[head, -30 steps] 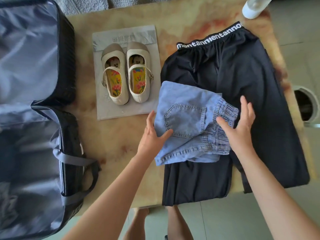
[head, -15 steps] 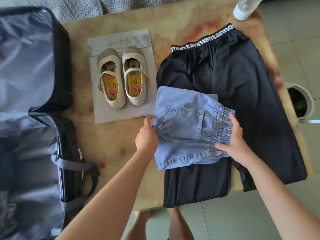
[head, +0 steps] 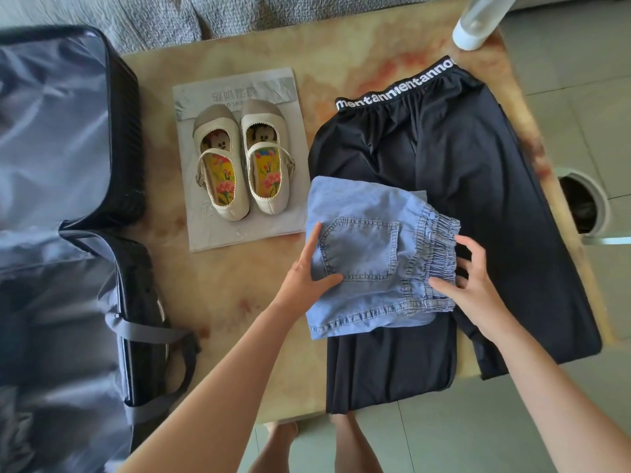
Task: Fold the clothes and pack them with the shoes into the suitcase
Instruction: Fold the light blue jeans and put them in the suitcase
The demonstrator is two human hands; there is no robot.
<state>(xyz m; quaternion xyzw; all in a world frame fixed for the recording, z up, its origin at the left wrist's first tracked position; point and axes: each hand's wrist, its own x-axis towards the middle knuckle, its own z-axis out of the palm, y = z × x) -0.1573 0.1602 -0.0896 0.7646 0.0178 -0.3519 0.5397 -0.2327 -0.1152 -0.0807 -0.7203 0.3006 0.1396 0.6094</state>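
Folded light-blue denim shorts [head: 362, 247] lie on black trousers [head: 478, 186] with a lettered white waistband, spread flat on the marble table [head: 239, 302]. My left hand [head: 304, 274] rests on the shorts' left edge, with the index finger straight and the thumb on the pocket. My right hand [head: 474, 288] is at the elastic waistband, where the thumb touches it and the spread, bent fingers hover off the cloth. A pair of cream strap shoes [head: 239, 165] stands on a grey paper bag [head: 239, 83]. The open black suitcase [head: 51, 131] with grey lining lies at the left.
A white-capped bottle [head: 478, 22] stands at the table's far right corner. A round bin [head: 580, 203] sits on the tiled floor to the right. Grey upholstery [head: 170, 15] runs behind the table. The trouser legs hang over the near edge.
Both hands have loosened from gripping the shorts' sides: the left now lies flat on the edge and the right has spread its fingers. The shorts stay in place.
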